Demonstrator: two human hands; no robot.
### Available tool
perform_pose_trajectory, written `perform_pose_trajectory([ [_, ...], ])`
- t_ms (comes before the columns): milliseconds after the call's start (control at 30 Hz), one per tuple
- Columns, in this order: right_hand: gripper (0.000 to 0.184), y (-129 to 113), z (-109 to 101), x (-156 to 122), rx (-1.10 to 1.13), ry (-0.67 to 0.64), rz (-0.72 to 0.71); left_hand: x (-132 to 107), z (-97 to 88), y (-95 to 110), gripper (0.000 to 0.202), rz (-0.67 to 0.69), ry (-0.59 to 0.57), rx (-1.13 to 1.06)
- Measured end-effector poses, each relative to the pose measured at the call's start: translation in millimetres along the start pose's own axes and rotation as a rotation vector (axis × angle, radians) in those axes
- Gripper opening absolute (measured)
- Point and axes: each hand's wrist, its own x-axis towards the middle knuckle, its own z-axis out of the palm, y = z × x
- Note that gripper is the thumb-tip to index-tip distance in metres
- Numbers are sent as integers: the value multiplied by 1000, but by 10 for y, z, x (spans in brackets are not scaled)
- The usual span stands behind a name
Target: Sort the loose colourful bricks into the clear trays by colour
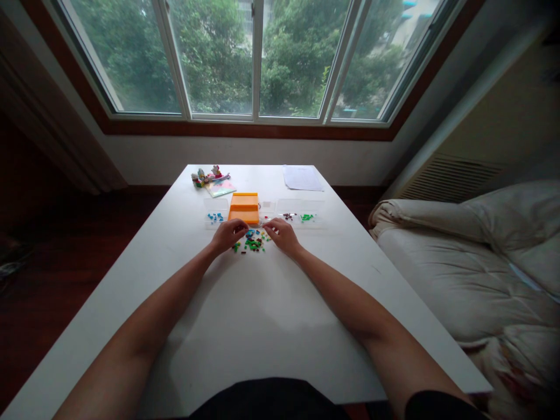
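Note:
A loose pile of small building bricks (254, 244), mostly green with some blue, brown and yellow ones, lies on the white table. My left hand (230, 234) is at the pile's left edge, its fingers curled and its fingertips drawn together. From the right side my right hand (282, 235) reaches in, thumb and fingers pinched near the pile's far edge. Anything in either pinch is too small to make out. Just beyond both hands stands an open orange case (244, 209).
Clear plastic trays flank the case: blue bricks (214, 217) at left, dark bricks (289, 216) and green bricks (307, 217) at right. Farther back are assembled toy figures (199, 178), a colourful card (221, 187) and white paper sheets (303, 178). A sofa (455, 262) stands right of the table (262, 326).

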Motion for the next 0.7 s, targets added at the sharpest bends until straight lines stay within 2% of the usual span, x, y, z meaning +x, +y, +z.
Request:
perform_pose_trajectory([
  [167,27,-136,77,19,237,-96,98,6,74,155,21,24,35,-121],
  [300,37,-159,140,12,471,-175,199,1,95,236,23,49,37,-163],
  [433,42,-154,173,-7,590,-196,269,-6,103,280,23,73,30,-166],
  [567,41,-123,173,-16,561,-180,272,-15,111,286,21,63,19,-118],
  [700,37,-10,95,-5,344,-83,255,-20,102,240,18,22,17,-23],
])
